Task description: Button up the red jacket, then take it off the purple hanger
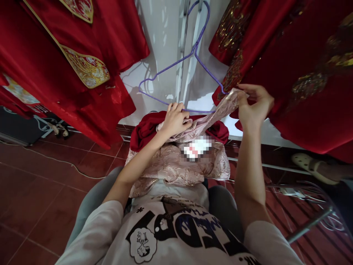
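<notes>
A purple wire hanger hangs in front of the white wall. My left hand is closed around its bottom bar, with pale pink brocade fabric bunched under the fingers. My right hand pinches an upper edge of the same pink garment near the hanger's right shoulder. The garment has a dark red lining or collar and drapes down over my lap.
Red embroidered robes hang at the left and at the right. A metal rack stands low on the right, with a cream shoe beyond it. The floor is dark red tile, crossed by a thin cable.
</notes>
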A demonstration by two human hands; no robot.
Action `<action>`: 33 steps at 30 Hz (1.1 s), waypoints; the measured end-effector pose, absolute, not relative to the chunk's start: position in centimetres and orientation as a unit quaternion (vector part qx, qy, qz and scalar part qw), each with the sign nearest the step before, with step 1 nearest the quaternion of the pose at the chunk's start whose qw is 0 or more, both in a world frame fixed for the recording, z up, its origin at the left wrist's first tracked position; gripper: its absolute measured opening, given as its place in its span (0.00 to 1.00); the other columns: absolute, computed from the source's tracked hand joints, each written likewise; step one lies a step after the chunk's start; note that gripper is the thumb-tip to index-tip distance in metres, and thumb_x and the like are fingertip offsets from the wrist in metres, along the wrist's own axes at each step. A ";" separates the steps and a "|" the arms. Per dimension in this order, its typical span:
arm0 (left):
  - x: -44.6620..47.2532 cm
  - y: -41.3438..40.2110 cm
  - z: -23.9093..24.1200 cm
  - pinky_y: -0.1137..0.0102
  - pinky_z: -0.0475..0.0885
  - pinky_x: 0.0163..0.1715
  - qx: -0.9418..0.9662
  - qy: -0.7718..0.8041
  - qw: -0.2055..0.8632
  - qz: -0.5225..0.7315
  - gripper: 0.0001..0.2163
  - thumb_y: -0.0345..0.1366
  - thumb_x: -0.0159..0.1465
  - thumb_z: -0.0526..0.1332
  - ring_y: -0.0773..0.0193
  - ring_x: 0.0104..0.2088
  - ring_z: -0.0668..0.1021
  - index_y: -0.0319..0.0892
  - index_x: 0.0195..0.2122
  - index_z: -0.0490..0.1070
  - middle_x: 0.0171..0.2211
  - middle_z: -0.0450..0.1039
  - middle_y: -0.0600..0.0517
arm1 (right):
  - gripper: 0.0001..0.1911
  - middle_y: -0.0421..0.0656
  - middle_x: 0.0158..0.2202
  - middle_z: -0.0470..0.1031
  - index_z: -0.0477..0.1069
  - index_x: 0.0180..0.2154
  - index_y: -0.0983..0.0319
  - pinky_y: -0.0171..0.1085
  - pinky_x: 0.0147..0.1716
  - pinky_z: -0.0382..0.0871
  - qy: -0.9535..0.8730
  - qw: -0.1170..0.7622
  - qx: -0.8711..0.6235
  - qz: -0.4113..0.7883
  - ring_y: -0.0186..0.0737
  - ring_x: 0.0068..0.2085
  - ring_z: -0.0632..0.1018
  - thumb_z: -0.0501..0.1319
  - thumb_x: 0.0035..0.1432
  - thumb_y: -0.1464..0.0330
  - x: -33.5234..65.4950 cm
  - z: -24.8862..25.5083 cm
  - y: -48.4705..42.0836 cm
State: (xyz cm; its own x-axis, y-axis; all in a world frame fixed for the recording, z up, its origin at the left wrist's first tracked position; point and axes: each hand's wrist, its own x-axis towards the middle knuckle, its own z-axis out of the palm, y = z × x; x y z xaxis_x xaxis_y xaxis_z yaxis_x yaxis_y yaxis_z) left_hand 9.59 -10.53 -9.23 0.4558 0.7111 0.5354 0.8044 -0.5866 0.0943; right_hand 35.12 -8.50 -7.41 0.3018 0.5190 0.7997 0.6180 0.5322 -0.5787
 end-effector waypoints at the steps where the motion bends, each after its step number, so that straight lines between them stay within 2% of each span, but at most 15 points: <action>1: 10.0 -10.2 -9.0 0.51 0.63 0.57 -0.858 -0.438 0.074 -0.257 0.07 0.39 0.63 0.66 0.47 0.53 0.71 0.41 0.32 0.77 0.45 0.72 0.43 | 0.15 0.43 0.40 0.83 0.81 0.43 0.61 0.42 0.43 0.76 -0.598 0.643 -0.476 -0.044 0.40 0.40 0.82 0.61 0.55 0.74 34.9 -6.9 -8.0; 8: 11.9 -9.1 -8.5 0.54 0.63 0.54 -0.879 -0.411 -0.015 -0.242 0.05 0.36 0.60 0.68 0.50 0.51 0.73 0.41 0.29 0.77 0.44 0.70 0.45 | 0.15 0.43 0.42 0.82 0.80 0.43 0.62 0.42 0.47 0.76 -0.628 0.640 -0.442 -0.031 0.39 0.43 0.82 0.60 0.56 0.78 33.0 -4.8 -5.3; 11: 11.9 -9.1 -8.5 0.54 0.62 0.55 -0.876 -0.408 -0.044 -0.253 0.04 0.35 0.60 0.68 0.52 0.50 0.73 0.42 0.30 0.78 0.42 0.71 0.48 | 0.12 0.44 0.40 0.81 0.77 0.45 0.63 0.43 0.46 0.75 -0.617 0.640 -0.457 -0.031 0.39 0.42 0.81 0.58 0.62 0.72 32.9 -5.5 -5.3; 14: 11.7 -9.3 -8.1 0.52 0.62 0.56 -0.862 -0.420 -0.044 -0.281 0.04 0.35 0.62 0.66 0.53 0.49 0.73 0.43 0.31 0.77 0.40 0.72 0.49 | 0.14 0.42 0.34 0.78 0.73 0.49 0.64 0.41 0.42 0.74 -0.636 0.618 -0.461 -0.027 0.38 0.36 0.79 0.59 0.65 0.65 32.8 -6.2 -5.7; 17: 11.1 -9.3 -7.2 0.53 0.64 0.56 -0.862 -0.416 -0.046 -0.286 0.04 0.35 0.63 0.65 0.54 0.47 0.75 0.43 0.31 0.76 0.39 0.74 0.49 | 0.12 0.43 0.35 0.78 0.73 0.46 0.63 0.39 0.40 0.72 -0.644 0.610 -0.461 -0.026 0.36 0.35 0.77 0.58 0.66 0.64 32.7 -6.2 -6.2; 19: 10.0 -9.0 -6.3 0.53 0.65 0.55 -0.864 -0.415 -0.032 -0.282 0.04 0.35 0.63 0.64 0.53 0.47 0.75 0.43 0.31 0.75 0.40 0.74 0.48 | 0.10 0.44 0.38 0.78 0.74 0.43 0.62 0.38 0.41 0.72 -0.639 0.607 -0.470 -0.028 0.36 0.37 0.77 0.58 0.65 0.64 32.7 -6.0 -6.4; 22: 6.2 -8.1 -5.0 0.50 0.65 0.57 -0.831 -0.463 0.041 -0.306 0.04 0.35 0.62 0.64 0.46 0.53 0.73 0.43 0.31 0.73 0.45 0.72 0.43 | 0.09 0.44 0.39 0.79 0.75 0.43 0.62 0.38 0.42 0.73 -0.637 0.606 -0.476 -0.033 0.37 0.39 0.78 0.59 0.64 0.66 33.0 -5.6 -6.4; 24: 2.4 -7.4 -4.5 0.48 0.64 0.58 -0.790 -0.505 0.089 -0.336 0.05 0.36 0.61 0.65 0.41 0.56 0.70 0.43 0.36 0.73 0.49 0.71 0.41 | 0.09 0.43 0.38 0.78 0.75 0.42 0.62 0.39 0.43 0.73 -0.640 0.605 -0.472 -0.035 0.37 0.38 0.78 0.59 0.64 0.66 33.4 -5.5 -6.3; 26: -1.6 -6.7 -4.4 0.49 0.65 0.57 -0.736 -0.559 0.113 -0.365 0.12 0.35 0.58 0.67 0.41 0.58 0.68 0.43 0.43 0.72 0.52 0.69 0.41 | 0.09 0.43 0.37 0.78 0.75 0.42 0.61 0.38 0.42 0.72 -0.644 0.602 -0.471 -0.033 0.37 0.38 0.78 0.59 0.63 0.66 33.7 -5.4 -6.1; 29: -6.6 -5.3 -4.7 0.58 0.69 0.52 -0.661 -0.659 0.067 -0.354 0.19 0.33 0.54 0.69 0.47 0.53 0.72 0.43 0.47 0.71 0.50 0.69 0.43 | 0.08 0.43 0.37 0.79 0.75 0.42 0.61 0.38 0.42 0.72 -0.645 0.603 -0.469 -0.026 0.37 0.37 0.78 0.60 0.63 0.67 33.9 -5.3 -6.1; 33: -9.1 -3.0 -4.3 0.67 0.70 0.43 -0.623 -0.723 -0.087 -0.285 0.16 0.29 0.55 0.68 0.61 0.39 0.75 0.38 0.45 0.72 0.37 0.73 0.50 | 0.08 0.44 0.37 0.79 0.76 0.42 0.61 0.38 0.42 0.73 -0.639 0.609 -0.469 -0.011 0.37 0.38 0.78 0.61 0.62 0.68 33.8 -5.2 -6.3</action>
State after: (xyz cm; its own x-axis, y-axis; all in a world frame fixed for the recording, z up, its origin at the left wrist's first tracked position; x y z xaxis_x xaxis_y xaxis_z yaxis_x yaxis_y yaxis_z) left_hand -9.13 -3.01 -4.27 -0.2080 0.9506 0.2302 0.8514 0.0602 0.5210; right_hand 33.81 -6.27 -5.19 0.1827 0.5863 0.7892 0.6140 0.5589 -0.5574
